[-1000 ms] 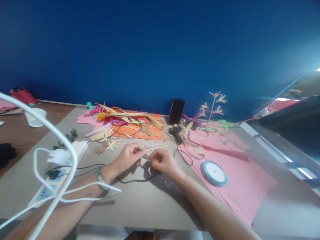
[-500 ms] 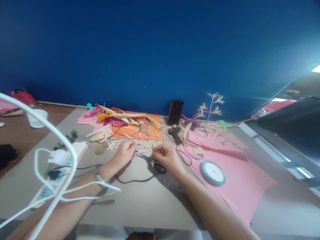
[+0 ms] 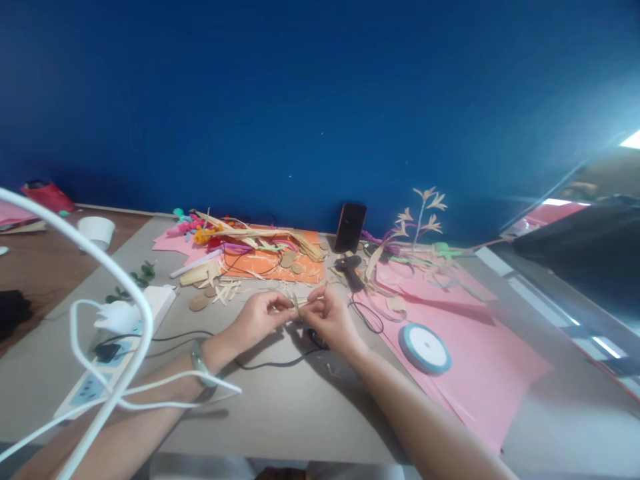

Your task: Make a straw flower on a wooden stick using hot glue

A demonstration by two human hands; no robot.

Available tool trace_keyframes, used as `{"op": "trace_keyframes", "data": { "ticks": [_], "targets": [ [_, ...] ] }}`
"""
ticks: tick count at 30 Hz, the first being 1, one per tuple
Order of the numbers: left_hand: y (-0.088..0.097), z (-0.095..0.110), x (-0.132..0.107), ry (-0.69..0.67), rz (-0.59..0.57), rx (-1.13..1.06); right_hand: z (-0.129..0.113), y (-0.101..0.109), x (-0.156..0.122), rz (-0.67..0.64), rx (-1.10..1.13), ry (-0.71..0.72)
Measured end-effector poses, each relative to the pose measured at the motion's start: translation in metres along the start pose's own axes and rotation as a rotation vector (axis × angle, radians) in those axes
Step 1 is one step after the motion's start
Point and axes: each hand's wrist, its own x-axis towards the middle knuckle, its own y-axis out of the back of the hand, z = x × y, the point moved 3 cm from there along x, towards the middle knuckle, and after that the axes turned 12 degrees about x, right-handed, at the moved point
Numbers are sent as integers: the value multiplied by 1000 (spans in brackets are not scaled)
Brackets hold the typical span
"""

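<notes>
My left hand (image 3: 265, 317) and my right hand (image 3: 330, 323) meet over the grey table, fingertips almost touching. Both are closed in a pinch on a thin, pale green-yellow strip (image 3: 295, 305) that looks like dried husk; the fingers cover most of it. Partly hidden beneath my right hand are the black handles of a pair of scissors (image 3: 318, 339). Beyond the hands lie loose husk scraps (image 3: 229, 291) and a black glue gun (image 3: 351, 268) with its cord.
A ribbon roll (image 3: 425, 347) lies on pink sheets (image 3: 493, 363) at right. A phone (image 3: 351, 227) leans against the blue wall beside a husk-flower stem (image 3: 420, 217). At left, a white cable (image 3: 145, 307) arches over a power strip (image 3: 93, 383). Orange paper (image 3: 245, 265) carries husks.
My left hand has moved right, up to my right hand, and now pinches near its fingertips. The pale strip between them is mostly covered now.
</notes>
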Motion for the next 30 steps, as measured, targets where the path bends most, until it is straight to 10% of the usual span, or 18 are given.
{"op": "trace_keyframes", "data": {
  "ticks": [12, 21, 30],
  "targets": [
    [-2, 5, -1, 116, -107, -134, 0, -2, -3, -72, -157, 75],
    [10, -1, 5, 256, 167, -381, -31, 20, -7, -267, -1278, 52],
    [16, -2, 7, 240, 272, -490, -25, 21, -4, -261, -1310, -15]
  ]
}}
